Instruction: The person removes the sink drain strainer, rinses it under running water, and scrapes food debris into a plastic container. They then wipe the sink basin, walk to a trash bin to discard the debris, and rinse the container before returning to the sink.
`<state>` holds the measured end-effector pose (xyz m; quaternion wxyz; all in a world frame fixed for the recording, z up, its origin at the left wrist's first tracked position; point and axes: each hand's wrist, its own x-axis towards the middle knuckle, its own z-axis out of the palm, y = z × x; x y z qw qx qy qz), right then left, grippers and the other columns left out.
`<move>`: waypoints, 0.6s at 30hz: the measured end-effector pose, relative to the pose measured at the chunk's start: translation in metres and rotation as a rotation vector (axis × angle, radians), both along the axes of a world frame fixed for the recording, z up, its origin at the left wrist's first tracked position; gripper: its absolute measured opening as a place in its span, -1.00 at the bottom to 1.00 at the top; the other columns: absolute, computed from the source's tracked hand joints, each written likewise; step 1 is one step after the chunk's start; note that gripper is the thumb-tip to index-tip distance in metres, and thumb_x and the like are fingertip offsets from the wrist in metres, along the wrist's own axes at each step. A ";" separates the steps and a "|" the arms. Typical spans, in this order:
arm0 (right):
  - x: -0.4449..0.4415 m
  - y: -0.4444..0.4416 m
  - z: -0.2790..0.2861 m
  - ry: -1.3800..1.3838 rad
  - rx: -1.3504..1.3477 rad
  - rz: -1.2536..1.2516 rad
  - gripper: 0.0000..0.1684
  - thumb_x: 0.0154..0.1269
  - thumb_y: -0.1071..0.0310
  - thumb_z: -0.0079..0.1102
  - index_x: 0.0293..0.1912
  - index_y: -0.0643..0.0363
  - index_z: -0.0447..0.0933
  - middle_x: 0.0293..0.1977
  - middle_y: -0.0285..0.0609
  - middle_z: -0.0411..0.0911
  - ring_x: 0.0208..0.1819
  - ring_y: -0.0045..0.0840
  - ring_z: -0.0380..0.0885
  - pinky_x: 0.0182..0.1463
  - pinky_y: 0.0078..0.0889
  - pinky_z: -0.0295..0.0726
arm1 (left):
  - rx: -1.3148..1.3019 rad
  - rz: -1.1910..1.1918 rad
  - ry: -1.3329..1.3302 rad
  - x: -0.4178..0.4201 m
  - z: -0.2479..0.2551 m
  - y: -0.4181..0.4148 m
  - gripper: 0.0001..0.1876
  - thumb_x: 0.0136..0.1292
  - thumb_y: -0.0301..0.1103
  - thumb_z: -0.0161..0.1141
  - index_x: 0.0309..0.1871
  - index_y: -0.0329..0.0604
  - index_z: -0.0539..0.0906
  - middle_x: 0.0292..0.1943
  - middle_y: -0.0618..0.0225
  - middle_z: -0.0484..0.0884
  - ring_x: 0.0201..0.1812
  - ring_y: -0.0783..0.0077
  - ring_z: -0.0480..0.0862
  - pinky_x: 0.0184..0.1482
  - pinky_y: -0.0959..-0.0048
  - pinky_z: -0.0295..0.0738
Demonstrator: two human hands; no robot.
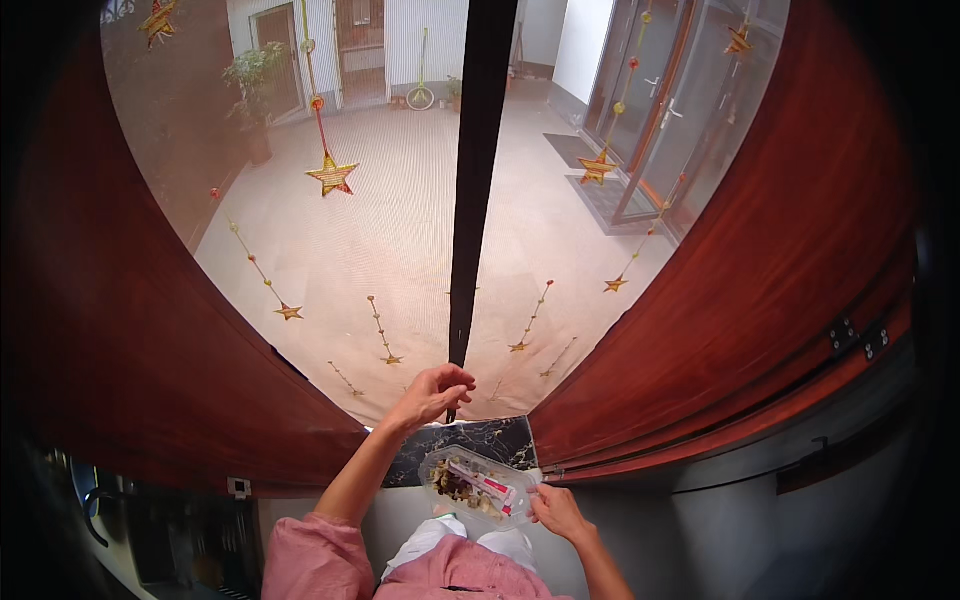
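Observation:
My right hand [555,511] grips the right edge of a clear plastic tray [517,480], held low before my body. Scraps that look like food waste [450,484] and a pink and white wrapper [491,487] lie in the tray. Raised ahead, with its fingers partly curled and nothing held, my left hand [439,394] is beside the dark center strip [469,247] of a sheer mesh door curtain [375,247]. Whether it touches the strip I cannot tell. Star ornaments [332,176] show on the mesh.
Dark red wooden door panels [247,375] flank the opening. A black marbled threshold [487,442] lies at its foot. Through the mesh show a tiled courtyard floor, a potted plant [255,82], floor mats and glass doors [660,97]. A counter with a sink [142,540] is at lower left.

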<state>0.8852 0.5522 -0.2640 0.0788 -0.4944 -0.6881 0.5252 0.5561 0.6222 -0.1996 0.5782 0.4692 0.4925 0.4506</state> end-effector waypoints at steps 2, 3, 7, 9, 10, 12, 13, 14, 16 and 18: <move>-0.027 0.030 0.007 0.013 -0.006 0.026 -0.62 0.30 0.33 -0.08 0.01 0.34 0.49 -0.51 -0.04 0.65 -0.52 -0.46 0.65 -0.36 -0.43 0.60 | -0.006 0.055 -0.083 -0.018 0.007 0.053 -0.77 0.33 -0.37 0.12 -0.01 -0.28 0.55 -0.10 0.24 0.64 -0.17 0.45 0.67 -0.14 0.47 0.58; -0.042 0.047 0.012 0.019 0.002 0.041 -0.62 0.30 0.33 -0.07 0.01 0.34 0.49 -0.51 -0.04 0.65 -0.52 -0.46 0.65 -0.36 -0.43 0.60 | -0.022 0.088 -0.120 -0.030 0.005 0.079 -0.77 0.33 -0.36 0.13 -0.02 -0.27 0.56 -0.10 0.25 0.64 -0.16 0.44 0.66 -0.14 0.46 0.59; -0.093 0.107 0.019 0.035 -0.008 0.128 -0.65 0.31 0.32 -0.06 -0.03 0.34 0.51 -0.52 -0.03 0.64 -0.51 -0.47 0.66 -0.37 -0.42 0.60 | 0.024 0.310 -0.129 -0.075 0.003 0.141 -0.65 0.32 -0.30 0.15 0.11 -0.26 0.51 0.01 0.27 0.58 -0.06 0.43 0.63 -0.13 0.42 0.61; -0.109 0.143 0.003 0.040 0.046 0.181 -0.66 0.29 0.32 -0.06 -0.08 0.35 0.52 -0.52 -0.01 0.63 -0.46 -0.30 0.66 -0.29 -0.29 0.60 | 0.028 0.387 -0.217 -0.096 0.012 0.163 -0.56 0.32 -0.25 0.17 0.18 -0.29 0.46 0.09 0.26 0.53 -0.01 0.39 0.61 -0.11 0.38 0.60; -0.122 0.167 -0.001 0.058 0.104 0.220 -0.66 0.28 0.32 -0.06 -0.09 0.35 0.52 -0.52 0.00 0.63 -0.45 -0.24 0.66 -0.27 -0.25 0.60 | 0.016 0.436 -0.272 -0.111 0.023 0.172 -0.51 0.31 -0.22 0.20 0.20 -0.34 0.42 0.15 0.25 0.48 0.04 0.33 0.60 -0.08 0.35 0.60; -0.149 0.202 0.007 0.057 0.123 0.271 -0.65 0.24 0.30 -0.06 -0.11 0.35 0.53 -0.52 0.04 0.61 -0.41 -0.09 0.63 -0.19 -0.13 0.57 | 0.052 0.592 -0.320 -0.148 0.024 0.173 -0.43 0.33 -0.24 0.18 0.32 -0.29 0.30 0.30 0.25 0.34 0.11 0.22 0.57 -0.07 0.30 0.60; -0.163 0.218 0.010 0.078 0.191 0.308 -0.65 0.24 0.29 -0.05 -0.12 0.34 0.53 -0.52 0.04 0.61 -0.40 -0.10 0.63 -0.20 -0.13 0.57 | 0.139 0.675 -0.318 -0.167 0.026 0.167 -0.41 0.34 -0.27 0.15 0.38 -0.23 0.25 0.37 0.26 0.24 0.13 0.15 0.56 -0.06 0.29 0.60; -0.175 0.232 0.010 0.095 0.257 0.343 -0.65 0.24 0.29 -0.05 -0.13 0.33 0.54 -0.52 0.04 0.61 -0.40 -0.12 0.63 -0.20 -0.12 0.56 | 0.193 0.753 -0.333 -0.189 0.035 0.157 -0.42 0.36 -0.30 0.11 0.40 -0.20 0.23 0.42 0.26 0.17 0.14 0.11 0.55 -0.07 0.30 0.60; -0.166 0.249 0.001 0.116 0.347 0.479 -0.69 0.33 0.35 -0.05 -0.08 0.36 0.52 -0.58 -0.08 0.60 -0.58 -0.46 0.60 -0.40 -0.40 0.57 | 0.261 0.889 -0.353 -0.202 0.044 0.113 -0.45 0.39 -0.29 0.04 0.40 -0.22 0.24 0.42 0.22 0.19 0.14 0.11 0.56 -0.06 0.31 0.58; -0.178 0.282 -0.005 0.010 0.091 0.524 -0.68 0.32 0.36 -0.07 -0.04 0.34 0.50 -0.52 -0.06 0.62 -0.49 -0.45 0.63 -0.35 -0.39 0.58 | 0.262 1.033 -0.333 -0.220 0.057 0.090 -0.49 0.39 -0.29 0.05 0.35 -0.27 0.30 0.39 0.21 0.24 0.13 0.11 0.56 -0.08 0.33 0.57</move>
